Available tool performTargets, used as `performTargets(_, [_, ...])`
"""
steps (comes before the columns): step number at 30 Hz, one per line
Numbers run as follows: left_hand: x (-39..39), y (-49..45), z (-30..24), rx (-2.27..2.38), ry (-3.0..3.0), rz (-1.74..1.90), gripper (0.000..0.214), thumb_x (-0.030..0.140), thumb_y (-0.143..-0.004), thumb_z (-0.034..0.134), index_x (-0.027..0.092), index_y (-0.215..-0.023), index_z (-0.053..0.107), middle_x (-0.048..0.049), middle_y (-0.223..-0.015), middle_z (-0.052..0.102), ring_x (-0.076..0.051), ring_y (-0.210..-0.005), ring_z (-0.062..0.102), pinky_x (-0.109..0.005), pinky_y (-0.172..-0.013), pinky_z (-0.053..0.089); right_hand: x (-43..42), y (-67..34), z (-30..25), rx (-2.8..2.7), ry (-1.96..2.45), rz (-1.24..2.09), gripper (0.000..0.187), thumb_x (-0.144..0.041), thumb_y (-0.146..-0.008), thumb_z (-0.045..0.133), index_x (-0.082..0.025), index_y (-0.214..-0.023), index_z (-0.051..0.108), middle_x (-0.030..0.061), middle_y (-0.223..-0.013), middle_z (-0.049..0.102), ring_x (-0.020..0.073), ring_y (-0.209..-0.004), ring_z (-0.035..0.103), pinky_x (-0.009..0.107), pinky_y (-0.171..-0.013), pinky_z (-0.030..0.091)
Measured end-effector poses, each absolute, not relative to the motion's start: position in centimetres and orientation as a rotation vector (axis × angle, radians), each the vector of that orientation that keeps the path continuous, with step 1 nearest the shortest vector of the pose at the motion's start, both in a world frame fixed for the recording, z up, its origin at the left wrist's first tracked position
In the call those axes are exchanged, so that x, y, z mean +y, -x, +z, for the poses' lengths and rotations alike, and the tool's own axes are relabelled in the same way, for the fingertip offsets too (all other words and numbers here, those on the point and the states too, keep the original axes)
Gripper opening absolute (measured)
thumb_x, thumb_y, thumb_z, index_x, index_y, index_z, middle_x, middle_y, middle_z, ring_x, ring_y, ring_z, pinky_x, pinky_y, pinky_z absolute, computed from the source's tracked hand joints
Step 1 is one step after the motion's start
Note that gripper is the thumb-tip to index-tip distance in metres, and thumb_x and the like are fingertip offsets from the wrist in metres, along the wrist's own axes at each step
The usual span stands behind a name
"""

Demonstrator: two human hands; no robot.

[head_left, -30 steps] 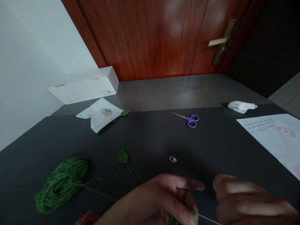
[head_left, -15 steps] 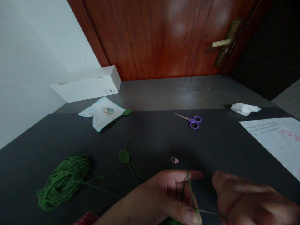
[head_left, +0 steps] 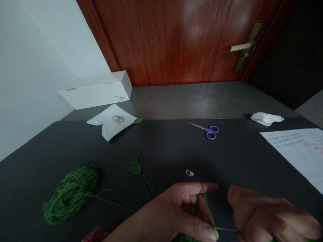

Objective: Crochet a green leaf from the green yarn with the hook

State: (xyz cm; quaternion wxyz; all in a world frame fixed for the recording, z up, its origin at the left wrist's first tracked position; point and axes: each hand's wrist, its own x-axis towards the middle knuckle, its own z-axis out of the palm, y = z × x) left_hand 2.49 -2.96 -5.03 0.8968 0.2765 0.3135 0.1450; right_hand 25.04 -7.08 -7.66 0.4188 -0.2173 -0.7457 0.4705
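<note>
My left hand (head_left: 180,213) is low in the picture, its fingers pinched on a strand of green yarn (head_left: 205,205) that runs over the forefinger, with a bit of green crochet work under the thumb. My right hand (head_left: 267,218) is closed beside it on a thin metal crochet hook (head_left: 228,230) whose tip meets the left thumb. A skein of green yarn (head_left: 72,193) lies to the left on the dark table (head_left: 227,158). A small green crocheted leaf (head_left: 135,168) with a tail and a pink stitch marker (head_left: 189,173) lie just beyond my hands.
Purple-handled scissors (head_left: 208,130) lie farther back. A plastic pouch (head_left: 112,124) with another green leaf (head_left: 138,120) beside it and a white box (head_left: 97,90) are at the back left. Crumpled tissue (head_left: 266,118) and a printed sheet (head_left: 300,151) are on the right. A wooden door (head_left: 181,37) stands behind.
The yarn strand has come up over my left forefinger, and the hook has been drawn in towards the left thumb. The view has shifted slightly.
</note>
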Motion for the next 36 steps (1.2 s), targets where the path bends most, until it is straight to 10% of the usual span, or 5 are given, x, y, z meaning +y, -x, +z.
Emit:
performTargets(21, [-2.5, -2.6, -4.3, 0.755, -0.889, 0.361, 0.089, 0.011, -0.059, 0.084, 0.019, -0.14, 0.047, 0.0017, -0.081, 0.066, -0.009, -0.069, 0.056, -0.025, -0.068, 0.04, -6.5, -21.2, -5.8, -1.129, 1.013, 1.431, 0.056, -0.068, -0.085, 0.052, -0.021, -0.058, 0.067, 0.0029, -0.052, 0.058, 0.0197, -0.056, 0.057, 0.034, -0.058, 0.049])
performTargets(36, [-3.1, -2.6, -5.9, 0.799, -0.965, 0.446, 0.098, 0.014, -0.061, 0.083, 0.016, -0.146, 0.035, 0.0006, -0.082, 0.068, -0.011, -0.071, 0.058, -0.028, -0.071, 0.043, -7.8, -22.4, -7.2, -1.052, 0.974, 1.566, 0.056, -0.048, -0.099, 0.039, -0.023, -0.061, 0.07, 0.0028, -0.058, 0.063, 0.0166, -0.06, 0.054, 0.029, -0.06, 0.043])
